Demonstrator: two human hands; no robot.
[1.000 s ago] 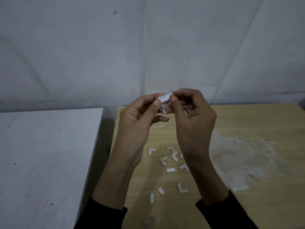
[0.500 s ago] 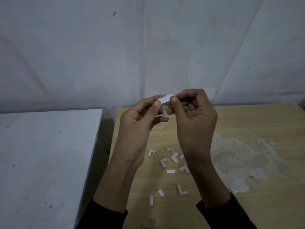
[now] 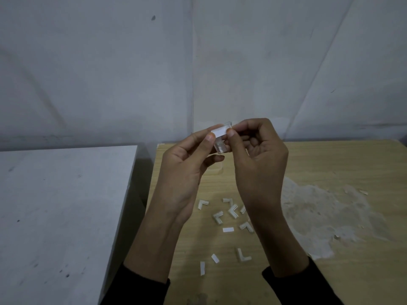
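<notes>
1. Hovering above the wooden table [image 3: 330, 164], a clear corner piece [image 3: 221, 144] is pinched by left hand [image 3: 185, 172] and right hand [image 3: 259, 166] alike.
2. Its white strip [image 3: 220, 131] is aligned 8-to-2 o'clock, one hand at each end.

White L-shaped pieces [image 3: 231, 211] speckle a tan wooden table [image 3: 330, 161] beside a grey surface [image 3: 66, 194].

We judge this a bare workroom: a plain creased grey wall [image 3: 88, 73] at the far side, a scuffed grey table [image 3: 61, 194] left, a wooden table [image 3: 341, 164] right bearing a crusted white patch [image 3: 319, 212] and scattered white L-shaped pieces [image 3: 231, 211].
</notes>
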